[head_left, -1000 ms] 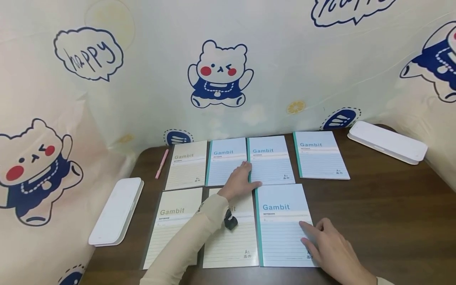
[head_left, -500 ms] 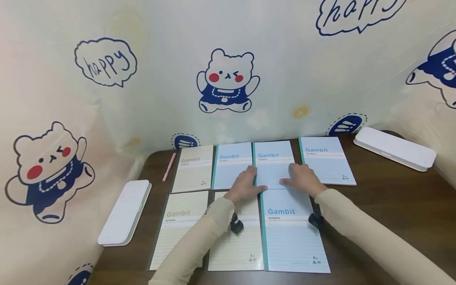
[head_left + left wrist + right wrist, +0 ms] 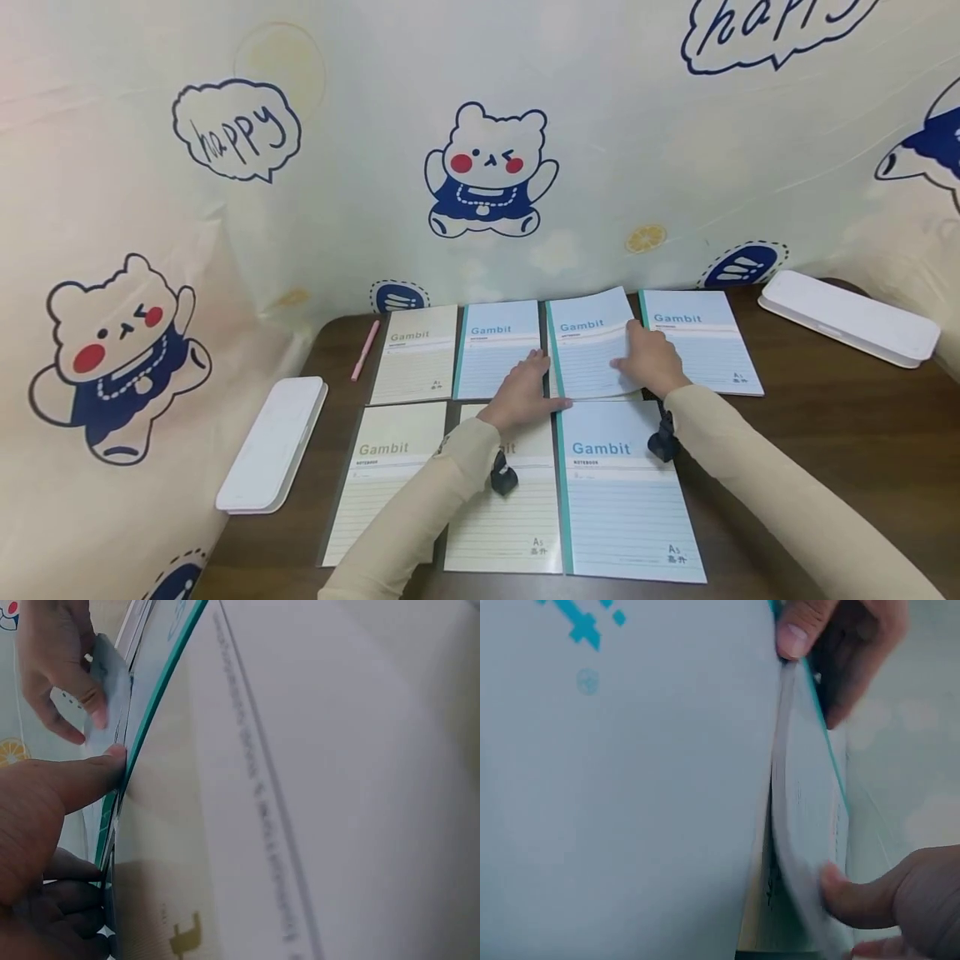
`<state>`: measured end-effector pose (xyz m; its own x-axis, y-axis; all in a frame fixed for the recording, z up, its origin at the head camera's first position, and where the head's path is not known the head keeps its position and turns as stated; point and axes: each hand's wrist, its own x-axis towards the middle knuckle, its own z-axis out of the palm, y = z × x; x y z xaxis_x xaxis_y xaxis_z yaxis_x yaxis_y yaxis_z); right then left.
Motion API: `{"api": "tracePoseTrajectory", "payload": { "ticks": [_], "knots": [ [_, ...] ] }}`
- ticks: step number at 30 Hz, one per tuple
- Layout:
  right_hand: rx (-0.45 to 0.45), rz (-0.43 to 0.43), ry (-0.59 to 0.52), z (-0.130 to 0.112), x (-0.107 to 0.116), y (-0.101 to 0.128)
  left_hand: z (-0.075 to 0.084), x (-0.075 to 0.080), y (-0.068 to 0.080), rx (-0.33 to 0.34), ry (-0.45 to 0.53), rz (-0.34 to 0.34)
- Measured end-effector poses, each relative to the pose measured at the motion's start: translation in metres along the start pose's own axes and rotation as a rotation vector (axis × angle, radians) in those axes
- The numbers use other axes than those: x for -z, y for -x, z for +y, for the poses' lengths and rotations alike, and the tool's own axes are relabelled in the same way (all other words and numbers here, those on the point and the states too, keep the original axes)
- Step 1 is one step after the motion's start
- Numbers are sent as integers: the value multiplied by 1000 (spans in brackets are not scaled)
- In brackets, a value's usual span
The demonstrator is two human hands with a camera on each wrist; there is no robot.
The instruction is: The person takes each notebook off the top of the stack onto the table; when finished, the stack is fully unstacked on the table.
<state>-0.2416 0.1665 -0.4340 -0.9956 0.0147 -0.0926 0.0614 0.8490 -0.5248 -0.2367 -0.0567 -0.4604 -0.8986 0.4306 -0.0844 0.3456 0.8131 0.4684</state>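
On the dark brown wooden table (image 3: 825,433), seven thin "Gambit" notebooks lie in two rows, and both hands work at the pale blue paper notebook with a teal spine (image 3: 588,354) that lies third from the left in the far row. The left hand (image 3: 525,392) rests flat with straight fingers on the near left corner of that blue notebook, by its spine. The right hand (image 3: 648,362) curls its fingers and thumb round the notebook's right edge and pinches it, so that side is lifted and bowed off the table while the spine side stays down. Just right of this notebook lies another blue notebook (image 3: 701,342); just near of it, a larger-looking blue notebook (image 3: 626,492). Well to the right of the lifted notebook sits a flat white plastic case (image 3: 847,317).
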Motion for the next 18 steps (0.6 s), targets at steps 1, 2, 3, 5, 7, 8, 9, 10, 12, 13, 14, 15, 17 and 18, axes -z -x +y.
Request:
{"api": "tracePoseTrajectory", "payload": {
  "ticks": [1,2,3,5,7,8,9,10,12,13,14,15,17,18],
  "knots": [
    [5,9,-47,3,2,-2,1,1,0,-4,-8,-2],
    [7,21,-95,6,5,-2,2,2,0,-6,-13,-3],
    [7,32,-144,8,7,-3,3,3,0,-8,-18,-4],
    [-6,47,-245,13,13,0,4,3,0,-4,-25,-12],
    [-21,84,-317,19,20,6,4,3,0,-1,-31,-18],
    [-29,111,-338,22,25,11,4,4,0,0,-35,-21],
    [-38,128,-359,29,30,20,5,1,0,2,-34,-25],
    [-46,146,-380,36,37,29,5,-1,-1,5,-30,-26],
    [-54,183,-387,54,50,54,6,-3,-1,12,-25,-19],
    [-64,198,-384,64,57,69,6,-4,-2,18,-25,-16],
    [-73,205,-371,75,62,86,6,-5,-2,23,-26,-10],
    [-83,217,-352,87,67,104,6,-5,-3,29,-27,-5],
    [-106,268,-280,111,71,138,5,-5,-4,37,-30,-7],
    [-129,291,-252,123,71,155,4,-4,-4,35,-31,-8]
  ]
}}
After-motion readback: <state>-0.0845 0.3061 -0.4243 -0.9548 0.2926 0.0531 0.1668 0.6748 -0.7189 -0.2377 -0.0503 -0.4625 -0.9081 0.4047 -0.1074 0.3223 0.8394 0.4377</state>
